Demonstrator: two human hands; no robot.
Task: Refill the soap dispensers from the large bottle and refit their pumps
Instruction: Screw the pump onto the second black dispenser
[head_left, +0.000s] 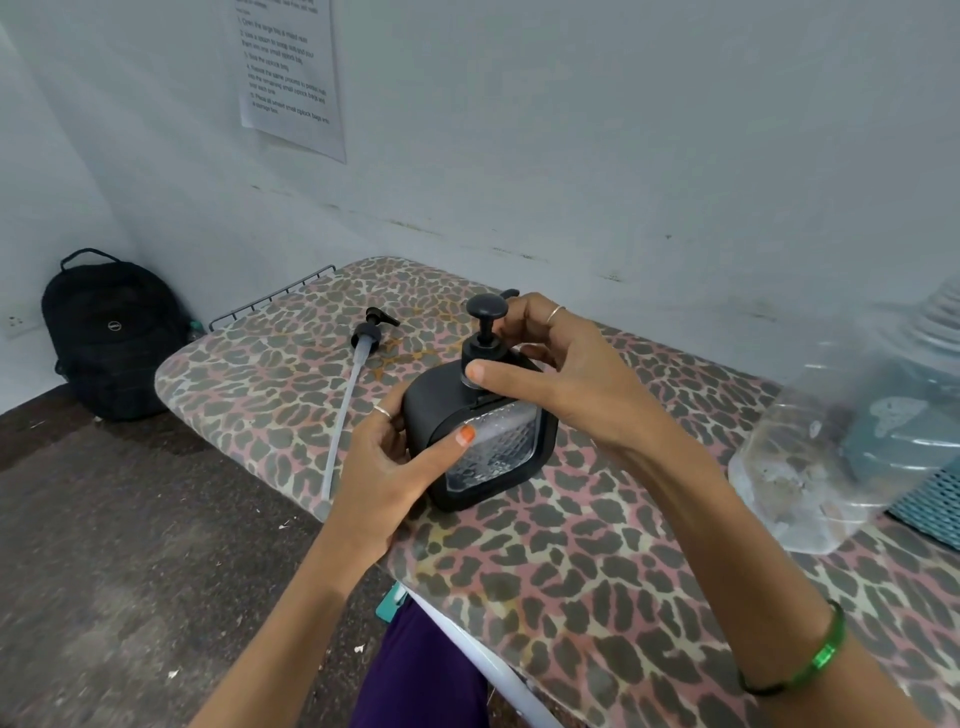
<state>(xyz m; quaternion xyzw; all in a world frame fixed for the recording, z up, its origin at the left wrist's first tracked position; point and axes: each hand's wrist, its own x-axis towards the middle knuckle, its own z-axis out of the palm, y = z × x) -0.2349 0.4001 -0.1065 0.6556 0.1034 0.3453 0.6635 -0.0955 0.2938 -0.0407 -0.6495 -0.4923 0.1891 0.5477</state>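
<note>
A squat black soap dispenser (441, 405) with a clear textured window stands on the leopard-print board (571, 561). My left hand (387, 467) grips its left side, thumb across the window. My right hand (550, 364) is closed around the collar of the black pump (485, 325) that sits in the dispenser's neck. A second black pump (371, 332) with a long clear tube lies loose on the board to the left. The large clear bottle (852, 426) stands at the right, blurred.
A black backpack (111, 332) leans against the wall on the floor at left. A blue woven basket (930, 499) sits behind the large bottle at the right edge. A printed sheet (291, 78) hangs on the wall. The board's wire rack (270, 299) juts out at its far left end.
</note>
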